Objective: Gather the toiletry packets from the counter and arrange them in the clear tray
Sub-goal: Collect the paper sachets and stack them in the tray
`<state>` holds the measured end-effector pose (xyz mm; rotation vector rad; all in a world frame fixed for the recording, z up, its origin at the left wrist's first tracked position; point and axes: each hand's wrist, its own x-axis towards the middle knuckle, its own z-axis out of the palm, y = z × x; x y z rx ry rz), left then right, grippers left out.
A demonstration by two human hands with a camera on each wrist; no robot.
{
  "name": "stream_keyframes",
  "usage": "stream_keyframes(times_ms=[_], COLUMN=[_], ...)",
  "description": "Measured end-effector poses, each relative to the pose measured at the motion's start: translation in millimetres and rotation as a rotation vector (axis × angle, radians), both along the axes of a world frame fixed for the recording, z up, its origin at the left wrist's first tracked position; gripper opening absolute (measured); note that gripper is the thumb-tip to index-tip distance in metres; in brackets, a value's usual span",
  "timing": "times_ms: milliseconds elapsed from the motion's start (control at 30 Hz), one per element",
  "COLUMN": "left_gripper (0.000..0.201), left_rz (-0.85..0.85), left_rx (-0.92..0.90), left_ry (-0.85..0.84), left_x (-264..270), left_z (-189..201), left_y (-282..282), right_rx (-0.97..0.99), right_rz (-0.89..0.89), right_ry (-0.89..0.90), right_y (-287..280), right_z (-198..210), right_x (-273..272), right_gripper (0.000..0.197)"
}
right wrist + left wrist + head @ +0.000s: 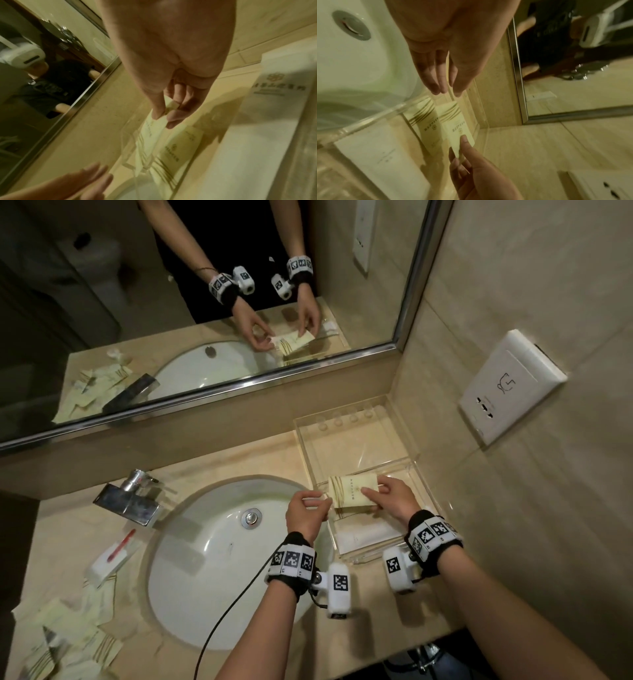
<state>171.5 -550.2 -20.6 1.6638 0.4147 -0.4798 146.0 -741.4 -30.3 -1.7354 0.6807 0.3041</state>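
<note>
Two hands work over the clear tray (404, 460) at centre right of the head view: the right hand (394, 496) pinches a pale yellow packet (352, 487) by its end, thumb on top, holding it over another packet lying in the tray; the left hand (306, 513), fingers straight and relaxed, holds nothing beside the tray wall; more packets (68, 635) lie heaped at lower left by the sink (205, 542)

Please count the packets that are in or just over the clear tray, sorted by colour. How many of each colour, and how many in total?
Pale yellow packets: 2, one lying in the clear tray, one pinched above it by the right hand
White packet: 1
Total: 3
</note>
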Motion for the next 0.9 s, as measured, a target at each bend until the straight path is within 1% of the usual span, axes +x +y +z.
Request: stream_keyframes(times_ms=[67,100,133,200,233,400,533,633,733,800,900], left_gripper=[0.016,0.013,0.011,0.012,0.014,0.020,0.031,0.039,0.044,0.045,0.043], left_rz=[-0.047,-0.095,-0.155,-0.295,-0.357,-0.567,-0.708,-0.778,-0.874,-0.922,-0.949], left_rx=[0.120,0.161,0.200,0.294,0.334,0.438,0.532,0.618,0.696,0.722,0.721], left_ry=[-0.053,-0.090,-0.130,-0.209,-0.236,-0.271,-0.310,-0.320,-0.295,-0.272,-0.283], left_x=[-1,-2,-2,-3,-4,-6,-2,0,-1,-5,-13], left_z=[-2,-4,-6,-8,-9,-16,-25,-27,-26,-26,-25], left_y=[-2,-3,-3,-4,-4,-6,-4,-6,-8,-8,-8], right_rx=[-0.072,-0.105,-0.138,-0.184,-0.211,-0.416,-0.520,-0.549,-0.547,-0.555,-0.551], right_rz=[-0.016,-0.017,-0.010,0.009,0.019,0.077,0.035,0.084,0.129,0.153,0.184], right_ry=[0.056,0.082,0.103,0.130,0.136,0.151,0.101,0.103,0.131,0.138,0.160], right_y=[-9,-12,-13,-13,-10,5,14,16,14,13,8], right_z=[-11,-16,-22,-33,-36,-40,-46,-47,-46,-47,-48], right_x=[-1,-2,-1,2,4,12,13,13,9,3,-5], right_gripper=[0.029,0.029,0.035,0.059,0.065,0.054,0.054,0.055,0.058,0.058,0.057])
